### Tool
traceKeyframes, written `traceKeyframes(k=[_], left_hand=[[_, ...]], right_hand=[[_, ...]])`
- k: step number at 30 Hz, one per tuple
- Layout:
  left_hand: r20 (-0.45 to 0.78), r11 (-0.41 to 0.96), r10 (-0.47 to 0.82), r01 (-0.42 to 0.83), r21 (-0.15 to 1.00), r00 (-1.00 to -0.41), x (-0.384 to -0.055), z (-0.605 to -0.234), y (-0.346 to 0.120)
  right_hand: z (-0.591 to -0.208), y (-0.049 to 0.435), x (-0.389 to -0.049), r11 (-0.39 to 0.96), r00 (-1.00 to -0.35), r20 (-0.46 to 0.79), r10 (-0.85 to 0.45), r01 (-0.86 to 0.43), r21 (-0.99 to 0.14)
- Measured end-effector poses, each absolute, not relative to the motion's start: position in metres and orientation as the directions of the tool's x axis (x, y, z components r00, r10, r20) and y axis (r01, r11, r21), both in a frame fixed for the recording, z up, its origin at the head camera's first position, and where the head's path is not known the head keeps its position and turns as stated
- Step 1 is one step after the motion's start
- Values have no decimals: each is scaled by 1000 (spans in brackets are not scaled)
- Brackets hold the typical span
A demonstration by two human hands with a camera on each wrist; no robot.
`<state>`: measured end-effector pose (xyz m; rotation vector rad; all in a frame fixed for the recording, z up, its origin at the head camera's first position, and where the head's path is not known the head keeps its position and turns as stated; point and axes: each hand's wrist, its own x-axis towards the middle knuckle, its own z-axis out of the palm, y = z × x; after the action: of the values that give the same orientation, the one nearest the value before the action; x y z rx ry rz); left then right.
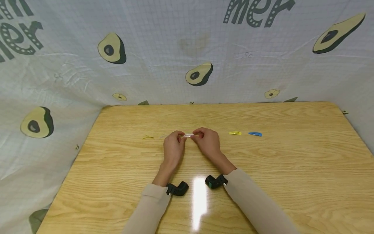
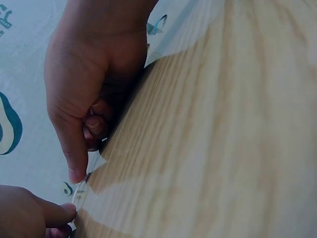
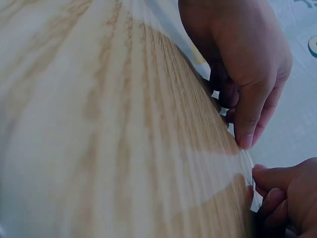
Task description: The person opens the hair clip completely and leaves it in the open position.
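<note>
A slim white hair clip [image 1: 188, 135] spans the small gap between the two hands, low over the wooden table. My left hand [image 1: 173, 148] pinches its left end between thumb and fingertips, and my right hand [image 1: 208, 141] pinches the other end. Both wrist views show the same thing edge-on, as a thin pale curve, with the left hand [image 2: 91, 74] and right hand [image 3: 252, 64] bent down over it. Fingertips hide the clip's two ends.
Right of the hands lie a yellow snap hair clip [image 1: 235, 133] and a blue one [image 1: 255, 134]. To the left are a thin yellow strand-like piece [image 1: 147, 137] and a pale thin piece [image 1: 163, 136], partly behind the left hand. A patterned cloth [image 1: 163, 48] hangs behind the table [image 1: 292, 162].
</note>
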<state>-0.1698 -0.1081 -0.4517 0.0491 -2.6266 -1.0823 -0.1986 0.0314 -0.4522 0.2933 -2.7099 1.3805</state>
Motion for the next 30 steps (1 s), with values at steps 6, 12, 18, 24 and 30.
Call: traceKeyframes(k=[6, 12, 18, 24, 30], left_hand=[[260, 704, -150, 81, 706, -954, -170, -451, -109], [241, 688, -161, 66, 723, -957, -170, -452, -110], [227, 687, -161, 56, 724, -961, -169, -452, -111], [271, 695, -144, 98, 713, -952, -169, -454, -112], [262, 682, -137, 101, 724, -955, -166, -453, -113]], right_hand=[[-448, 33, -199, 589, -981, 143, -132, -194, -784], [-448, 33, -200, 585, -983, 97, -159, -172, -793], [-449, 35, -202, 578, -984, 34, -175, -131, -805], [-449, 36, -201, 568, -980, 27, -198, -137, -812], [-449, 38, -200, 560, -975, 37, -220, -157, -814]])
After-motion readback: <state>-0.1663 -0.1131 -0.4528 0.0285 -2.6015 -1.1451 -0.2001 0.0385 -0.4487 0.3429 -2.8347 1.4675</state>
